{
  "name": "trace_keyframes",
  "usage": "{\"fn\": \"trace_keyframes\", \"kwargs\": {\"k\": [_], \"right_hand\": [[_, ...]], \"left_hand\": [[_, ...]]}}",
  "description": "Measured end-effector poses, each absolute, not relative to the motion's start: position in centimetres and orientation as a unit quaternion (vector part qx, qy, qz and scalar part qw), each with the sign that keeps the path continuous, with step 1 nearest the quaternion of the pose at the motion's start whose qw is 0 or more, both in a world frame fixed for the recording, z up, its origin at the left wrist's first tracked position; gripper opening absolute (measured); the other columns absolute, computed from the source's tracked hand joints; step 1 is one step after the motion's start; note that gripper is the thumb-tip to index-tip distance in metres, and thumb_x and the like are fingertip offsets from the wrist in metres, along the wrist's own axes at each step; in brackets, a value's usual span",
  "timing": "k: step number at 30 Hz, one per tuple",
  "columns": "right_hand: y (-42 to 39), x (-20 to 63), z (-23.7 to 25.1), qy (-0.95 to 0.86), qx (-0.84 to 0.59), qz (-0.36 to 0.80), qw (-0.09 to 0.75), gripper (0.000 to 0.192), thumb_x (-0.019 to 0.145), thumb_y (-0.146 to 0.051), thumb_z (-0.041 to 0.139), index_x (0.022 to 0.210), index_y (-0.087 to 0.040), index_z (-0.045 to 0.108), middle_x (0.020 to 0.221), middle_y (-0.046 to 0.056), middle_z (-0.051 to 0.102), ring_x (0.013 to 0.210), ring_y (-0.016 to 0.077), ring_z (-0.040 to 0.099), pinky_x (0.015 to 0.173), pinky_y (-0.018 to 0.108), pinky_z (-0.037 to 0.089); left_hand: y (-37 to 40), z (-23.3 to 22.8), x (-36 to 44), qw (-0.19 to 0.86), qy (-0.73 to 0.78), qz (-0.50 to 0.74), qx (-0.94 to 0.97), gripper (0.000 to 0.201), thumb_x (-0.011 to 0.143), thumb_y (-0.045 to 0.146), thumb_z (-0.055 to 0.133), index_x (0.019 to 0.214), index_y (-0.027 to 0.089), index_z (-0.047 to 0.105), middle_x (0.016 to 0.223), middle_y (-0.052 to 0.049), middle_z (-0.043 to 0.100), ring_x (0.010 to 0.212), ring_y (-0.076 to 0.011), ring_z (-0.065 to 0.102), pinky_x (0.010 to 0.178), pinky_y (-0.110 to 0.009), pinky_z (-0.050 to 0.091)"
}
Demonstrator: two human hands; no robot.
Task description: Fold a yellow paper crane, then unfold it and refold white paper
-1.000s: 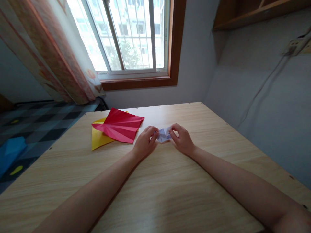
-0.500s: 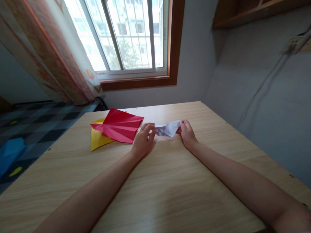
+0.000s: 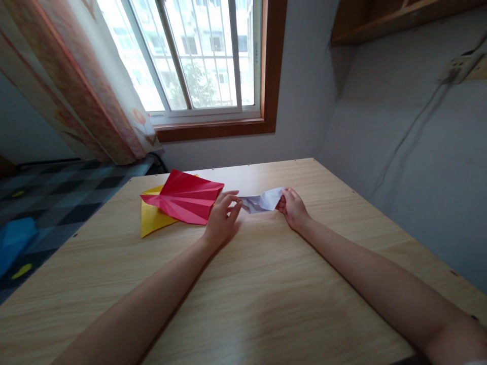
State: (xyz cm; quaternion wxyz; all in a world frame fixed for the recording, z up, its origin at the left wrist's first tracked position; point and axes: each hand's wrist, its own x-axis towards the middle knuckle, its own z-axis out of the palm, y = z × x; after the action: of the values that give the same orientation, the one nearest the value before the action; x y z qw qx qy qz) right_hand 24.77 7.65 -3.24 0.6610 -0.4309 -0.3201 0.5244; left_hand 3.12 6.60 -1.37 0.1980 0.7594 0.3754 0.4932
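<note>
A folded sheet of white paper [image 3: 262, 201] is stretched between my two hands, just above the table. My left hand [image 3: 223, 215] pinches its left end between thumb and fingertips. The right end is gripped by my right hand [image 3: 292, 207], with the fingers curled behind it. Creases run across the paper, and its middle sags a little. Close to the left hand lies a creased red paper [image 3: 190, 196], partly on top of a yellow paper [image 3: 154, 220].
The pale wooden table [image 3: 243, 284] reaches toward a wall with a window [image 3: 201, 61]. At the left is a checked bed cover [image 3: 76, 185] with a blue object [image 3: 17, 238] on it. A cable [image 3: 409, 129] hangs down the right wall from a socket.
The white paper is drawn out slightly wider and flatter, its left end shifted a little left with my left hand. My right hand stays nearly in place. The view has shifted slightly.
</note>
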Motion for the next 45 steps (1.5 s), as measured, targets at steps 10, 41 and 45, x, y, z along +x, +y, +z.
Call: {"fn": "trace_keyframes", "kwargs": {"k": [10,41,45], "right_hand": [[7.1,24.9,-2.4,-0.34,-0.458,0.528,0.629,0.017,0.079,-0.035,0.06,0.083,-0.022,0.049,0.061,-0.007,0.058,0.052,0.0102,0.058,0.048,0.019,0.046],[4.2,24.2,-2.2,-0.812,-0.425,-0.163,0.365,0.019,0.085,-0.02,0.065,0.102,-0.025,0.069,0.143,0.011,0.052,0.141,0.028,0.036,0.115,0.052,0.027],[4.2,24.2,-2.0,-0.809,-0.423,-0.173,0.37,0.014,0.084,-0.014,0.065,0.09,-0.026,0.072,0.138,0.008,0.056,0.137,0.0271,0.04,0.112,0.05,0.031]], "left_hand": [[6.5,-1.2,3.0,0.169,0.363,0.467,0.789,0.013,0.094,0.029,0.056,0.088,0.019,0.063,0.089,-0.003,0.066,0.083,-0.0151,0.064,0.069,-0.026,0.057],[7.1,-1.3,2.8,0.071,0.364,0.475,0.798,0.014,0.092,0.029,0.058,0.083,0.019,0.063,0.101,-0.007,0.065,0.1,-0.0216,0.06,0.092,-0.04,0.047],[6.8,-1.2,2.9,0.127,0.364,0.452,0.804,0.016,0.092,0.03,0.056,0.082,0.019,0.062,0.086,-0.003,0.067,0.085,-0.019,0.061,0.08,-0.033,0.048]]}}
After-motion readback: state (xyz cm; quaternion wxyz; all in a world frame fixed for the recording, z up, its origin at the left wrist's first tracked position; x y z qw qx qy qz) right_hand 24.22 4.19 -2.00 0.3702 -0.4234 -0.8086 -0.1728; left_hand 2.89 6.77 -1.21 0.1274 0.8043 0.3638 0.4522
